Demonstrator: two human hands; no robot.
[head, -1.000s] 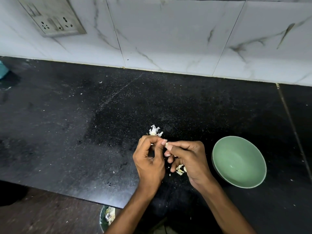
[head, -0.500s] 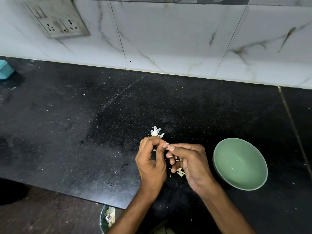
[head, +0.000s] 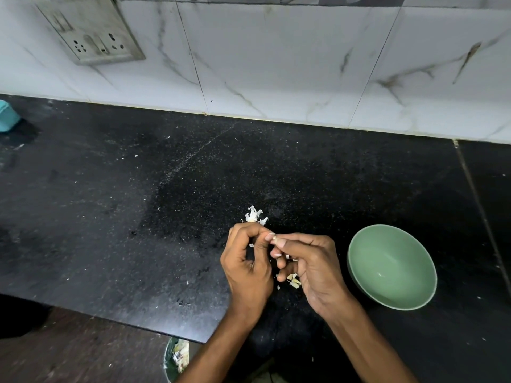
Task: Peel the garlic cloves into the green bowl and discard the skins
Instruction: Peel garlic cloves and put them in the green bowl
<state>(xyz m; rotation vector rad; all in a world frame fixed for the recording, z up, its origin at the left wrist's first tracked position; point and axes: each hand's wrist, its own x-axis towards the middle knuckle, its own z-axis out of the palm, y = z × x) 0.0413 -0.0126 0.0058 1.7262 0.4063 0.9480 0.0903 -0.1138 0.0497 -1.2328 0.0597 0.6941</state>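
Over the black counter, my left hand and my right hand meet fingertip to fingertip and pinch a small garlic clove between them; most of it is hidden by the fingers. White garlic skins lie in a small heap just beyond my left hand. More skin scraps lie under my right palm. The green bowl stands on the counter to the right of my right hand, and its inside looks bare.
A bin with scraps inside sits below the counter's front edge, next to my left forearm. A teal object is at the far left edge. A socket plate hangs on the marble wall.
Both hands stay together at the same spot on the clove, with only small finger shifts. The camera has tipped slightly, so the scene sits a little lower.
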